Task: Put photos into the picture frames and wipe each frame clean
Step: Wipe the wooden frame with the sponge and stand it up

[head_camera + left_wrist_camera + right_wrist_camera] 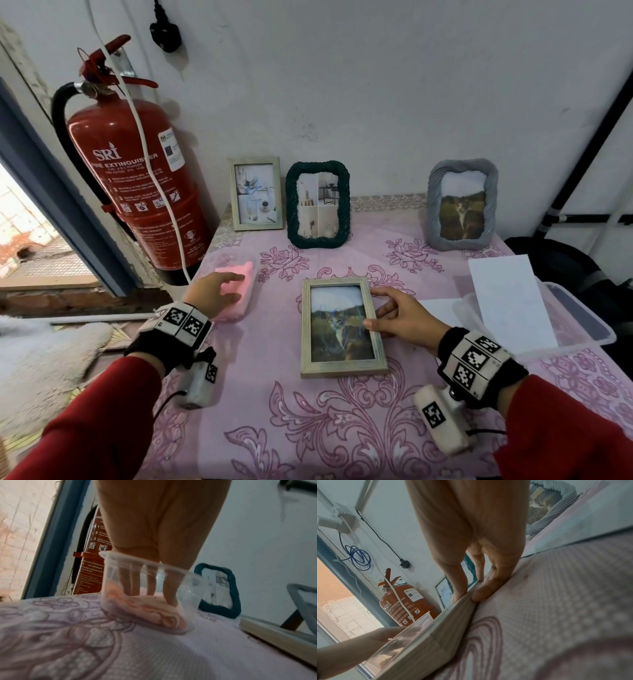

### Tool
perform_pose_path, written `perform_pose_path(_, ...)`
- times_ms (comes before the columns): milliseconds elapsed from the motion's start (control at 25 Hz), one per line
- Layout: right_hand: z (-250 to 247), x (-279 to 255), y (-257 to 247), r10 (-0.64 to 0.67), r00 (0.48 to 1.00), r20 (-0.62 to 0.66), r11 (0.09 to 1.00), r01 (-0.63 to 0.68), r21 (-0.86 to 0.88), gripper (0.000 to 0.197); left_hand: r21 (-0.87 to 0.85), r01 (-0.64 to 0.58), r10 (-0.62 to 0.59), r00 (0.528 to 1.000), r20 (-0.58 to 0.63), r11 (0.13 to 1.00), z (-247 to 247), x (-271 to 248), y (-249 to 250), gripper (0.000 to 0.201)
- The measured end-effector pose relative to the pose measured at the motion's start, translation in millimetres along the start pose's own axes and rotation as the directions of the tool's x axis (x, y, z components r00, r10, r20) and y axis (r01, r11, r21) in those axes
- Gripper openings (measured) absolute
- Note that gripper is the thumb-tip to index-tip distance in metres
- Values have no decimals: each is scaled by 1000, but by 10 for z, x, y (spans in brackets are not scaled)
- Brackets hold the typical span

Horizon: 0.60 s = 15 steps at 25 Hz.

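A light wooden frame with a cat photo lies flat on the pink tablecloth; blue smears mark its glass. My right hand pinches its right edge, thumb on top and fingers against the side, as the right wrist view shows for the hand and frame. My left hand reaches into a small clear tub at the table's left. Its straight fingers touch a folded pink cloth, also visible in the head view.
Three frames with photos stand along the wall: a wooden one, a dark green one and a grey one. A red fire extinguisher hangs at the left. A clear box with white paper sits at the right.
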State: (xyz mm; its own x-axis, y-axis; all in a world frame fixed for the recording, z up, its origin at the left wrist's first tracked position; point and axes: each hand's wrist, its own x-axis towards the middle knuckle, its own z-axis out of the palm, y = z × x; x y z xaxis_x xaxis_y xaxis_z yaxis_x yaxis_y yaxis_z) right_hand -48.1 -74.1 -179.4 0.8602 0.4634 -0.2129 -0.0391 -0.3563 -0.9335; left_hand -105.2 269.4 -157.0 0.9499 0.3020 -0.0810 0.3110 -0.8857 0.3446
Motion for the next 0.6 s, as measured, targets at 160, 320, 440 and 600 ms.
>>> perform_pose_path(160,-9,3,12,-13,1000,-8,1000,13,-7,68,104,-6,3,1000,26,995,-26,36,27,47)
perform_pose_path(320,-17,-4,15,-24,1000,-3,999,24,-23,67,111,24,-18,999,-51,994,-41,26,80,40)
perform_pose_path(440,-10,1,16,-36,999,-7,999,36,-39,67,100,-2,13,994,-107,995,-54,-2,90,33)
perform_pose_path(600,-16,8,33,-38,999,-11,998,38,-42,67,-78,-62,40,965,-260,995,-147,-56,144,33)
